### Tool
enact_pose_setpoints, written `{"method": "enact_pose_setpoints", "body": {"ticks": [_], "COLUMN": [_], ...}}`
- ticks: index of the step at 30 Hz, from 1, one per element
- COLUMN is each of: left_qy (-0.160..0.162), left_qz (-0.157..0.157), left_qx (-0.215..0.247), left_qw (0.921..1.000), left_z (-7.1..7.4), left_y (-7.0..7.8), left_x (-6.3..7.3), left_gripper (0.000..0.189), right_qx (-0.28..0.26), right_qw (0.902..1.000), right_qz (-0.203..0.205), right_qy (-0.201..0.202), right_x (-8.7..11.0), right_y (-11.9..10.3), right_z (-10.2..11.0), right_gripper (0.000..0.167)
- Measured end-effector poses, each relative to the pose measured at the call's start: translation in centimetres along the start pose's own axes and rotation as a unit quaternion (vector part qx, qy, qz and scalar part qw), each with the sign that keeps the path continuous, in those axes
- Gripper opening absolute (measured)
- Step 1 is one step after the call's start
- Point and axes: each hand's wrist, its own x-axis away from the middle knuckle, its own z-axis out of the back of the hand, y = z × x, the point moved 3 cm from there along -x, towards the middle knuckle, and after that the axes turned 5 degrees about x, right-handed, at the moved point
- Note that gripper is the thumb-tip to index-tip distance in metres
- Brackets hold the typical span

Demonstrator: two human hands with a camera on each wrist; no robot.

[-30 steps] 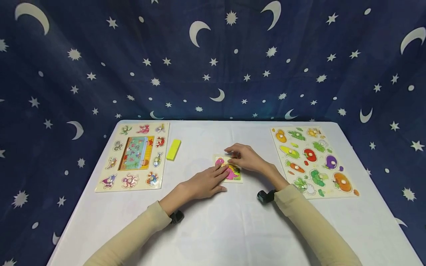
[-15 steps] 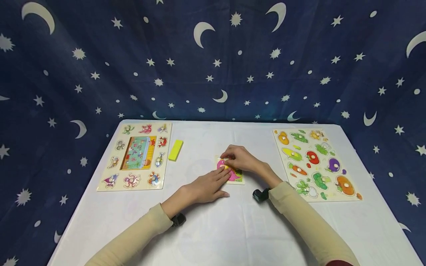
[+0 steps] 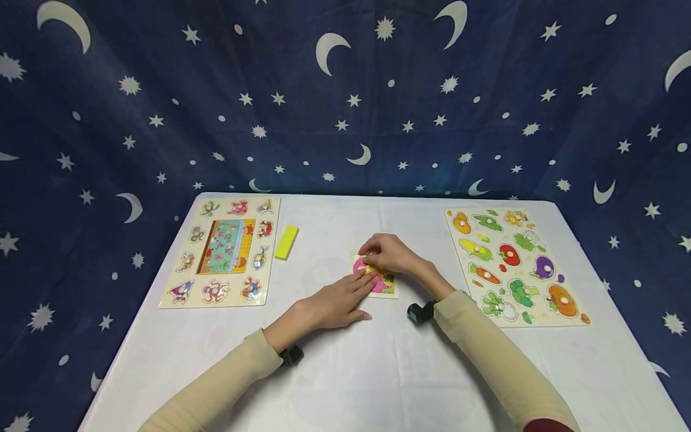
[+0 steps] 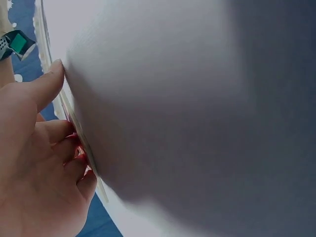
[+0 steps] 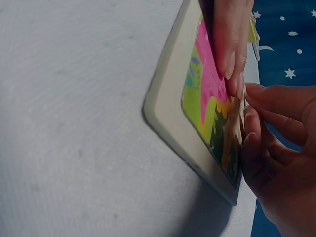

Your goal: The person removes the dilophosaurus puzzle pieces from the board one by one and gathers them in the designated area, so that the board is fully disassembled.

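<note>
A small square dinosaur puzzle [image 3: 384, 289], with a pink dinosaur on yellow and green inside a cream frame, lies flat at the table's middle. My left hand [image 3: 336, 301] rests over its near left part with straight fingers; their tips touch the picture in the right wrist view. At the puzzle's far side, my right hand [image 3: 393, 253] has thumb and fingers curled together against the picture [image 5: 205, 111]. The exact piece between its fingertips is hidden. In the left wrist view the left hand [image 4: 47, 163] covers most of the puzzle, leaving its edge visible.
A sea-animal peg board [image 3: 173, 288] lies at left, with a yellow block [image 3: 287, 242] beside it. At right lies a vegetable peg board [image 3: 526, 318]. White cloth covers the table [image 3: 345, 384]; a starry blue curtain [image 3: 291, 78] stands behind.
My right hand has shifted slightly left over the puzzle, and its spread thumb and fingers have come together. The left hand stays on the puzzle. The head view has shifted a little.
</note>
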Motion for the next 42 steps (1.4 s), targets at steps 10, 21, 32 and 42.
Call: {"method": "enact_pose_setpoints", "body": {"ticks": [10, 21, 32, 42], "left_qy": [-0.012, -0.014, -0.017, -0.012], "left_qz": [0.008, 0.012, 0.015, 0.008], "left_qx": [-0.003, 0.007, 0.005, 0.006], "left_qw": [0.9999, 0.9998, 0.9997, 0.9999], "left_z": [-0.05, 0.1, 0.14, 0.06], "left_y": [-0.26, -0.25, -0.11, -0.05], "left_x": [-0.09, -0.01, -0.11, -0.07], "left_gripper": [0.077, 0.077, 0.076, 0.077], "right_qx": [-0.007, -0.016, -0.081, -0.119], "right_qw": [0.9999, 0.9999, 0.996, 0.9915], "right_qz": [0.003, 0.001, -0.032, -0.051], "right_qy": [0.012, -0.004, -0.017, -0.009], "right_x": [-0.1, -0.32, -0.56, -0.33], "right_y": [-0.03, 0.02, 0.33, 0.61], "right_z": [-0.02, 0.11, 0.44, 0.44], "right_gripper": [0.014, 0.019, 0.017, 0.015]}}
